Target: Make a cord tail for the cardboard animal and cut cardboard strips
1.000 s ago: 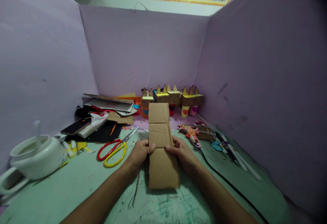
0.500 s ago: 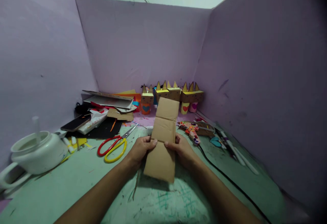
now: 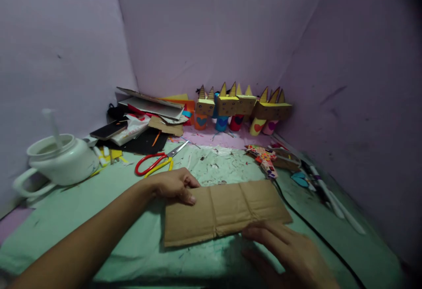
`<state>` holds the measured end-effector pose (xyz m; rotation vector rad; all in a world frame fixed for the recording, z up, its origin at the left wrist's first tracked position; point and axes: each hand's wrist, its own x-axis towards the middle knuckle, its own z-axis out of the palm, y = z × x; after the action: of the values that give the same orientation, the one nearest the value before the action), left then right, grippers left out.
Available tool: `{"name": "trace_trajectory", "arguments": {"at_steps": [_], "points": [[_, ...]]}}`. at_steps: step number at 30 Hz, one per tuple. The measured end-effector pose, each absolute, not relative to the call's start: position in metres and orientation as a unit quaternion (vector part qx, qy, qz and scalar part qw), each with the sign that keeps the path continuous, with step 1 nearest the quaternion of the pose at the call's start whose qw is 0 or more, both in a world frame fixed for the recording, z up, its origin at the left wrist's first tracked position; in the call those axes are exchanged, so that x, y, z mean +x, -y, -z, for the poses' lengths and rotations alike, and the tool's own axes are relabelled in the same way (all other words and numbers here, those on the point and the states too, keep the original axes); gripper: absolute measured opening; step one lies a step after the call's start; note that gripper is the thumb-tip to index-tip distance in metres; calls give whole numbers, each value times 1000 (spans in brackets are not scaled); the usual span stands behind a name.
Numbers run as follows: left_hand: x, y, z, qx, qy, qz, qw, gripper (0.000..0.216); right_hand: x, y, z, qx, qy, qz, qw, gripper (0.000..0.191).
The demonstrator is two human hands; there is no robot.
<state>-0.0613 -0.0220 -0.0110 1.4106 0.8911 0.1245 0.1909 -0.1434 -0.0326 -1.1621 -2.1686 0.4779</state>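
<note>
A piece of brown cardboard [image 3: 227,210], marked by two creases, lies sideways low over the green table cover [image 3: 132,236]. My left hand [image 3: 176,185] grips its upper left edge, thumb on top and the other fingers behind. Close to the lower right edge is my right hand [image 3: 286,249], fingers spread and slightly blurred; it does not grip the cardboard, and I cannot tell whether a fingertip touches it. Scissors [image 3: 161,161] with red and yellow handles lie just beyond my left hand.
A white teapot-like pot [image 3: 62,161] stands at the left. Paper and cardboard scraps [image 3: 151,108] are piled behind it. Several cardboard figures [image 3: 227,104] line the back wall. At right lie a patterned glue gun [image 3: 263,159], its black cord [image 3: 310,227] and pens [image 3: 326,192].
The cardboard has turned from upright to sideways. My right hand has let go of it and moved down to the right, while my left hand still holds on. The view has tilted downward.
</note>
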Motion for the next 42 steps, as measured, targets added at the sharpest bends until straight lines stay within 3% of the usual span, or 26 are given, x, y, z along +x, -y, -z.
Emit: {"name": "trace_trajectory", "arguments": {"at_steps": [3, 7, 14, 19, 23, 29, 37, 42], "points": [[-57, 29, 5, 746, -426, -49, 509, 36, 177, 128, 38, -366, 887, -69, 271, 32], [-53, 66, -3, 857, -450, -125, 219, 59, 160, 110, 46, -374, 899, -51, 222, 30], [-45, 118, 29, 910, -394, -130, 10, 41, 166, 106, 52, -311, 925, 92, 200, 24], [-44, 110, 48, 910, -320, -225, -138, 36, 163, 108, 52, -291, 916, 126, 244, 22], [-44, 108, 47, 899, -294, -285, -159, 33, 155, 109, 54, -339, 897, 103, 264, 23], [-44, 112, 49, 891, -293, -291, -189, 34, 144, 108, 51, -370, 900, 104, 208, 20], [-42, 105, 57, 879, -324, -278, -213, 33, 144, 105, 62, -378, 882, 170, 223, 39], [-46, 100, 62, 884, -355, -253, -166, 26, 147, 104, 60, -372, 890, 186, 186, 29]]}}
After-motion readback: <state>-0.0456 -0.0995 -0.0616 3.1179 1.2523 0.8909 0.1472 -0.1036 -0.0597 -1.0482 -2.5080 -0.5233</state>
